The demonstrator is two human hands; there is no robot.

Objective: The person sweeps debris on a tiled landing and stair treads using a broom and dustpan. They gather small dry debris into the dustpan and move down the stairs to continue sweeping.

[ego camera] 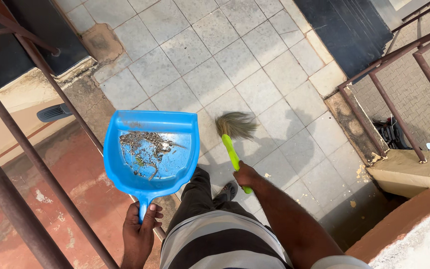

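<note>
My left hand [139, 230] grips the handle of a blue plastic dustpan [151, 149], held level in the air beside a rusty railing. Dry twigs, grass bits and dust [145, 152] lie in the pan. My right hand [247, 175] is closed on the lime-green handle of a small grass broom [233, 134]. The broom's tan bristles point away from me, down over the grey tiled floor. My dark trouser leg and a sandalled foot [228, 190] show between the two hands.
Rusty metal railing bars [36, 164] run diagonally on the left, over a red-painted lower floor. Another railing [399, 65] stands at the right above a ledge. Grey floor tiles [225, 55] stretch ahead. A dark mat [347, 27] lies at the top right.
</note>
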